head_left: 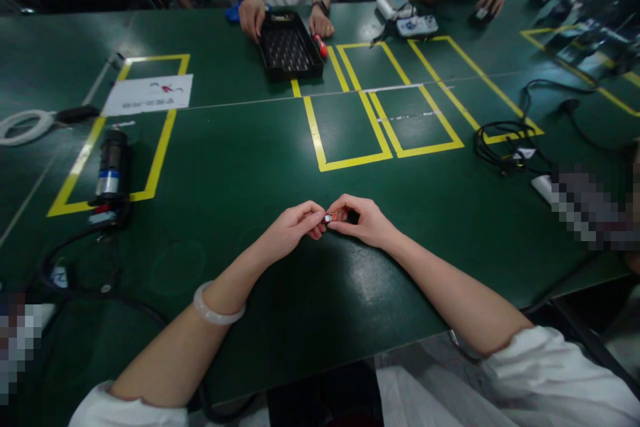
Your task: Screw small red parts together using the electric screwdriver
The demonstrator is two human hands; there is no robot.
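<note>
Two bare hands meet over a green table (240, 154), both pinching a small orange-and-white piece (331, 218).
The left hand (295, 227) and right hand (373, 222) have their fingertips closed on it, above the near middle of the glossy, seamed surface; yellow tape (355, 162) marks out rectangles beyond and to both sides. At far left lies a white sheet (150, 95) with a red figure and dark lettering, too blurred to read; nearer, a black-and-silver cylinder (110, 160) bears a blue band, and a white label (59, 276) on a cable is illegible. Across the dim room's table, a person in white touches a black tray (320, 70).
</note>
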